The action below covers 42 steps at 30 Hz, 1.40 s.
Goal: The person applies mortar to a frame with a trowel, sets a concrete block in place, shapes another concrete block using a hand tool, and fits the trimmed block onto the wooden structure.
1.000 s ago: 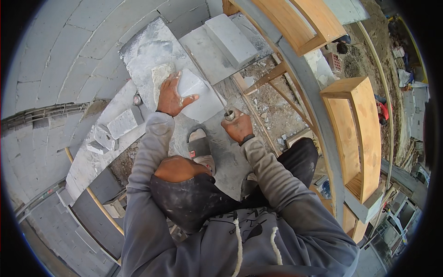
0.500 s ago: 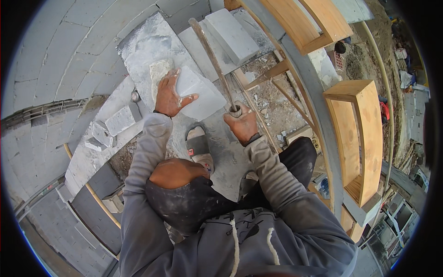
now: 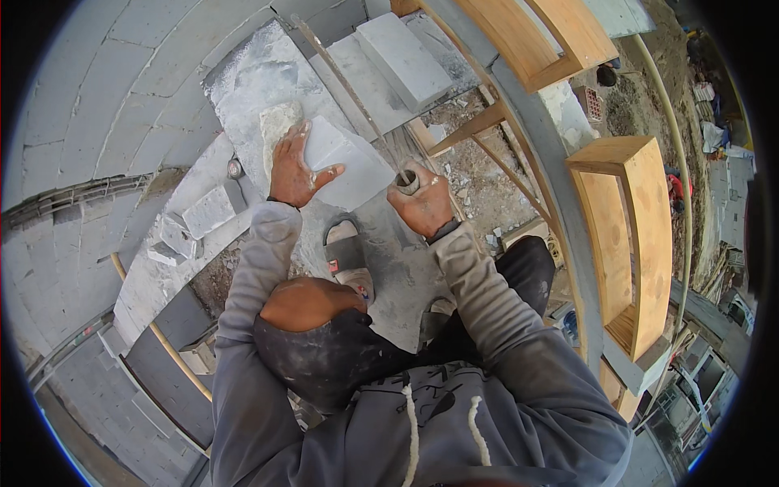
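block (image 3: 349, 166): touching spread left fingers (image 3: 297, 140), possibly slipping from uneven pressure
tool (image 3: 349, 92): filling clenched right fingers (image 3: 439, 191), possibly glancing if twisting

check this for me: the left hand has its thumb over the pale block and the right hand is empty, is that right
Not quite: the right hand is not empty. The head view shows it closed around one end of a long thin tool. The left hand does have its thumb over the pale block.
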Each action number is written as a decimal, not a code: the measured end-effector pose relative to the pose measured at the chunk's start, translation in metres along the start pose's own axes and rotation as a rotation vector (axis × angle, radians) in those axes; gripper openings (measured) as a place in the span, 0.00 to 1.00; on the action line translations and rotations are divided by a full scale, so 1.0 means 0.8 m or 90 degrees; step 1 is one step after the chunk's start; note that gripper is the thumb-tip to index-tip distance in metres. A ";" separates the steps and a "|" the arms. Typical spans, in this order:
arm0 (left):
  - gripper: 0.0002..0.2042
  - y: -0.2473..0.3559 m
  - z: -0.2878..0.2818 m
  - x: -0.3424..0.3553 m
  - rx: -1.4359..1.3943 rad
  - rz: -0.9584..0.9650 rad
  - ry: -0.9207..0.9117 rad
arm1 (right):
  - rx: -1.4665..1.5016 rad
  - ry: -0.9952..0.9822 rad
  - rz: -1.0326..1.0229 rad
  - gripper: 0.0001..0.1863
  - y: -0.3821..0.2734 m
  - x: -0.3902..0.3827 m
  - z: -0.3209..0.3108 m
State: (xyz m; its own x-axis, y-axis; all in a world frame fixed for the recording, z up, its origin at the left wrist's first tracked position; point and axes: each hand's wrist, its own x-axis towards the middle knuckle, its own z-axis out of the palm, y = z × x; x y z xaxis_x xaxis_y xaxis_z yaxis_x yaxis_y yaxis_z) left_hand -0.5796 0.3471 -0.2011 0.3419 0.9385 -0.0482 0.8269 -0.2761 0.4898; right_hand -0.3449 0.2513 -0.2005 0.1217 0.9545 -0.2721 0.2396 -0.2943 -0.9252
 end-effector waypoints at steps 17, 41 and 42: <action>0.48 0.020 0.026 0.018 0.005 0.101 0.028 | -0.173 -0.059 0.157 0.12 0.118 -0.001 -0.008; 0.47 0.004 0.007 -0.009 0.059 0.090 0.035 | -0.048 -0.019 0.066 0.13 0.043 -0.010 0.009; 0.47 0.006 0.008 -0.005 0.046 0.085 0.023 | -0.033 -0.007 0.072 0.12 0.060 -0.012 0.011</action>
State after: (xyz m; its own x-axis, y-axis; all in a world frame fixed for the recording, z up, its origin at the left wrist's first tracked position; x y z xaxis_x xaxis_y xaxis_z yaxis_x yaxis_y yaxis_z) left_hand -0.5742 0.3403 -0.2044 0.4356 0.8990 0.0447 0.8058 -0.4116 0.4258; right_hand -0.3426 0.2287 -0.2448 0.1398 0.9155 -0.3774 0.2749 -0.4020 -0.8734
